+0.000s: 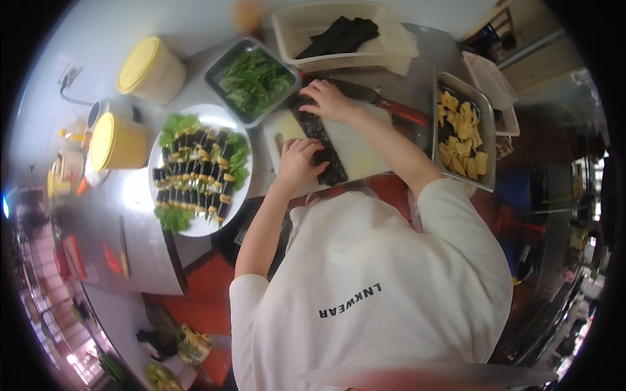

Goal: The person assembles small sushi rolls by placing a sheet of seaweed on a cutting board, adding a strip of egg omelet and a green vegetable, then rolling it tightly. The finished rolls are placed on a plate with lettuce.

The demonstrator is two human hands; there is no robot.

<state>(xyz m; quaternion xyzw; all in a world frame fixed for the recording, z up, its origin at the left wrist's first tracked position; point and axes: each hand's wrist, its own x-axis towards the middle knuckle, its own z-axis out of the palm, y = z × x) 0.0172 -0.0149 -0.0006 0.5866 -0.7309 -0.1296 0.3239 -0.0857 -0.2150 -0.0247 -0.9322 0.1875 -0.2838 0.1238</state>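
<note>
A dark strip of nori seaweed (319, 138) lies across a white cutting board (362, 150), running from the far edge toward my body. My left hand (300, 159) grips its near part, fingers curled over the dark strip. At the far end my right hand (326, 99) has bent fingers and thumb on the nori. Whatever lies under the fingers is hidden. Behind the right hand rests a knife, its dark blade (349, 89) lying on the board's far side and its red-brown handle (402, 111) pointing right.
Left of the board, a white plate (199, 229) holds nori rolls on lettuce. Leafy greens (254, 81) fill a metal tray behind it. A cream basket (287, 39) holds nori sheets. On the right, a metal tray (490, 140) contains yellow pieces. Yellow-lidded tubs (124, 143) stand at left.
</note>
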